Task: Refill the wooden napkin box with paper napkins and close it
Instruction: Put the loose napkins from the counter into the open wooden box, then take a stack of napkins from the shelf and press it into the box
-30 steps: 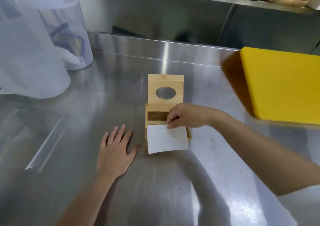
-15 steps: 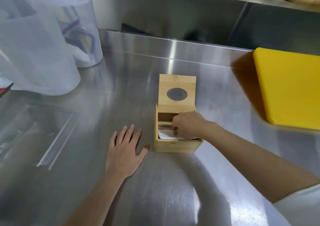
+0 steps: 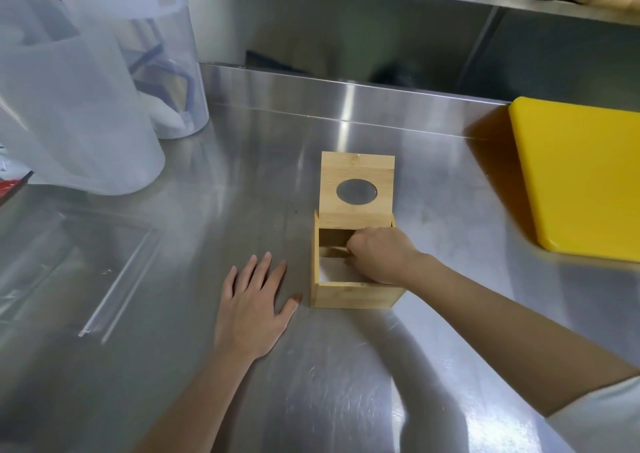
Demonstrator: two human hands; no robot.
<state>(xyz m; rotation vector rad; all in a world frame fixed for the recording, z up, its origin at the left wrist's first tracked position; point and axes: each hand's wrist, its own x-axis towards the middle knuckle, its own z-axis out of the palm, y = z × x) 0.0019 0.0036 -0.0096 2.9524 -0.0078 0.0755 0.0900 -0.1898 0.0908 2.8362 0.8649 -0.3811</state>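
A wooden napkin box (image 3: pixel 353 295) stands mid-counter, its hinged lid (image 3: pixel 357 166) with an oval hole raised upright at the back. My right hand (image 3: pixel 379 253) is inside the open top with its fingers curled down onto the white napkin (image 3: pixel 330 269) lying in the box; whether it still grips the paper is hidden. My left hand (image 3: pixel 251 308) lies flat on the steel counter just left of the box, fingers spread, holding nothing and not touching the wood.
A yellow cutting board (image 3: pixel 581 178) lies at the right. Two large translucent plastic containers (image 3: pixel 79 81) stand at the back left. A clear acrylic tray (image 3: pixel 86 272) rests at the left. A steel backsplash ledge (image 3: pixel 346 92) runs behind.
The napkin lay over the box's front edge; my right hand has pushed it down inside and has sunk deeper into the box. My left hand stays flat.
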